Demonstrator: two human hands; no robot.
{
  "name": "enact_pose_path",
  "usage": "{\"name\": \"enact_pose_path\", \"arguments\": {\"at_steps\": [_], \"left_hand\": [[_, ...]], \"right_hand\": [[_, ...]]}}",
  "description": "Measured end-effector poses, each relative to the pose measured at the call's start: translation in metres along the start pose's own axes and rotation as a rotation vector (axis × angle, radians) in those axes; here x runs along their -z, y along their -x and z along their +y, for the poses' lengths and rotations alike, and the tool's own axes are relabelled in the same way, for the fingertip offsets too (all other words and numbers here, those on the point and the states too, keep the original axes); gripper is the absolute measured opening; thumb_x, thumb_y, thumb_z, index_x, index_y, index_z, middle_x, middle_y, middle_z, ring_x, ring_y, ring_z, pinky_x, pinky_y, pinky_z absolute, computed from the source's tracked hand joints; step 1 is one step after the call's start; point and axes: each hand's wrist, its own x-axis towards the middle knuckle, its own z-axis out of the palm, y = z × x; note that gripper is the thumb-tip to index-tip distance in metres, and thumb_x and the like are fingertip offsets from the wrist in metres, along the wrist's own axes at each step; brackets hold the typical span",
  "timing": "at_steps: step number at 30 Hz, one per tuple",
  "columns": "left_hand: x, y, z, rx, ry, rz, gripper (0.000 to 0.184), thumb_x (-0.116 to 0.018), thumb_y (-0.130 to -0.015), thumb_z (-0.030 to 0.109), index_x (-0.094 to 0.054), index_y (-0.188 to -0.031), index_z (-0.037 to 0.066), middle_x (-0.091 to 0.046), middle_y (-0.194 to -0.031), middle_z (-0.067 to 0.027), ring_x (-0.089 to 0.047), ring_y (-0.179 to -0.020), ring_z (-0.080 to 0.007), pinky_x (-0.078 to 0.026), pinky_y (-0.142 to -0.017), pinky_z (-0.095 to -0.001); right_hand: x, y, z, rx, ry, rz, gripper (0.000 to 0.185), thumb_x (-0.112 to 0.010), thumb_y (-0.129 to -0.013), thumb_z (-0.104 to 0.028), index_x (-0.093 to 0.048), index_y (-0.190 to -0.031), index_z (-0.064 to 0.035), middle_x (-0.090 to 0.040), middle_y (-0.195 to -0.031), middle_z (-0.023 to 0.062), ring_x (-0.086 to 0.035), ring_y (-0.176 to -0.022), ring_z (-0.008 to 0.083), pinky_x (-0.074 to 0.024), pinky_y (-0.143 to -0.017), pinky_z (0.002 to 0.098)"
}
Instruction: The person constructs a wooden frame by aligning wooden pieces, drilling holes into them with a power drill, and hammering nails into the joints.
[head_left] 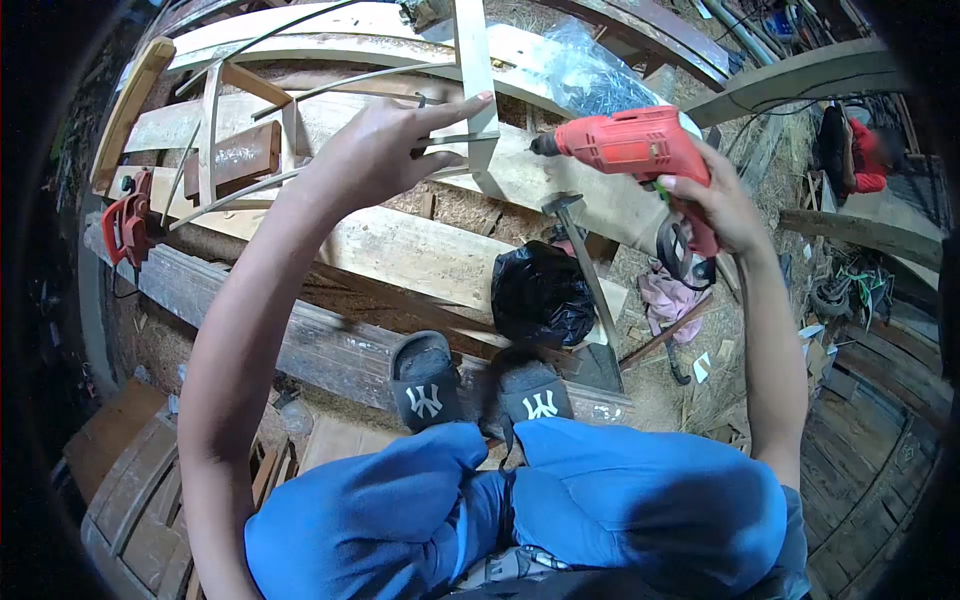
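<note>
My right hand (728, 200) is wrapped round the handle of a red power drill (630, 142). Its black chuck faces left, a short distance from a pale upright wooden post (474, 60). At that post, my left hand (385, 145) closes on a thin wooden strip (460, 139) that crosses the post's lower part. The left index finger stretches along the post's face, with the thumb below the strip. The remaining left fingers are partly hidden. Slender slats and uprights of a wooden frame (210, 140) extend to the left of this hand.
A hammer (588, 268) leans beside a black plastic bag (540, 292). Clear plastic (595, 75) lies on the boards behind. A red power tool (128, 220) sits at left. Long planks (400, 255) lie before my sandalled feet. Another person in red (868, 158) is at far right.
</note>
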Motion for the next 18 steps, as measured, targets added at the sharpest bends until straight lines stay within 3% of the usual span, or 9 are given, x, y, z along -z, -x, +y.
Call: {"name": "enact_pose_path", "arguments": {"at_steps": [5,6,10,12,13,15,16,18], "left_hand": [[0.008,0.001,0.007,0.030,0.001,-0.054,0.064,-0.073,-0.097,0.021,-0.050,-0.156,0.031,-0.069,-0.072,-0.0207,-0.063,-0.056,-0.0328,-0.049,-0.060,-0.0477],[0.007,0.001,0.005,0.031,0.000,-0.050,0.064,-0.073,-0.097,0.021,-0.050,-0.156,0.031,-0.069,-0.072,-0.0207,-0.063,-0.056,-0.0328,-0.049,-0.060,-0.0477],[0.004,0.000,0.000,-0.031,0.009,-0.005,0.060,-0.069,-0.099,0.022,-0.050,-0.156,0.029,-0.066,-0.070,-0.0247,-0.062,-0.056,-0.0390,-0.047,-0.061,-0.0492],[0.006,0.000,0.000,-0.015,-0.004,-0.028,0.059,-0.068,-0.099,0.021,-0.051,-0.156,0.028,-0.066,-0.070,-0.0253,-0.062,-0.056,-0.0404,-0.047,-0.061,-0.0498],[0.006,0.000,0.000,-0.028,0.007,-0.017,0.059,-0.068,-0.099,0.021,-0.051,-0.156,0.028,-0.065,-0.069,-0.0255,-0.061,-0.056,-0.0406,-0.046,-0.061,-0.0504],[0.006,-0.001,0.000,-0.043,0.017,-0.009,0.059,-0.067,-0.100,0.021,-0.051,-0.156,0.028,-0.064,-0.068,-0.0257,-0.061,-0.056,-0.0409,-0.046,-0.061,-0.0509],[0.006,-0.001,0.001,-0.041,0.014,-0.010,0.059,-0.067,-0.100,0.022,-0.050,-0.156,0.028,-0.063,-0.067,-0.0257,-0.060,-0.056,-0.0411,-0.046,-0.061,-0.0511],[0.006,0.000,0.001,-0.038,0.011,-0.011,0.059,-0.067,-0.100,0.022,-0.050,-0.156,0.028,-0.062,-0.066,-0.0257,-0.060,-0.057,-0.0414,-0.045,-0.061,-0.0513]], "right_hand": [[0.017,0.018,-0.052,0.227,0.129,0.087,0.062,-0.079,-0.093,-0.022,-0.055,-0.147,-0.0029,-0.068,-0.095,-0.0017,-0.056,-0.067,0.0050,-0.0468,-0.058,0.0218],[0.019,0.026,-0.071,0.162,0.119,0.077,0.062,-0.079,-0.094,-0.023,-0.055,-0.146,-0.0018,-0.066,-0.094,-0.0022,-0.057,-0.067,0.0042,-0.0458,-0.058,0.0208],[0.029,0.035,-0.109,0.212,0.186,0.030,0.066,-0.081,-0.093,-0.024,-0.054,-0.148,-0.0009,-0.069,-0.099,0.0005,-0.058,-0.069,0.0040,-0.0455,-0.058,0.0209],[0.026,0.033,-0.119,0.428,0.171,0.000,0.067,-0.081,-0.093,-0.023,-0.053,-0.150,-0.0013,-0.070,-0.110,0.0040,-0.063,-0.079,0.0048,-0.0487,-0.064,0.0198],[0.028,0.034,-0.128,0.429,0.169,0.002,0.067,-0.081,-0.093,-0.023,-0.053,-0.150,-0.0013,-0.070,-0.110,0.0040,-0.063,-0.079,0.0048,-0.0487,-0.064,0.0198],[0.032,0.037,-0.143,0.255,0.227,-0.096,0.066,-0.079,-0.095,-0.019,-0.050,-0.152,-0.0020,-0.069,-0.124,0.0084,-0.068,-0.098,0.0079,-0.0525,-0.078,0.0192],[0.034,0.037,-0.140,0.256,0.226,-0.095,0.066,-0.079,-0.095,-0.019,-0.050,-0.152,-0.0020,-0.069,-0.124,0.0084,-0.068,-0.098,0.0079,-0.0525,-0.078,0.0192],[0.041,0.034,-0.131,0.202,0.253,-0.048,0.071,-0.077,-0.095,-0.019,-0.045,-0.155,-0.0008,-0.068,-0.120,0.0098,-0.064,-0.084,0.0098,-0.0519,-0.069,0.0248]]}}
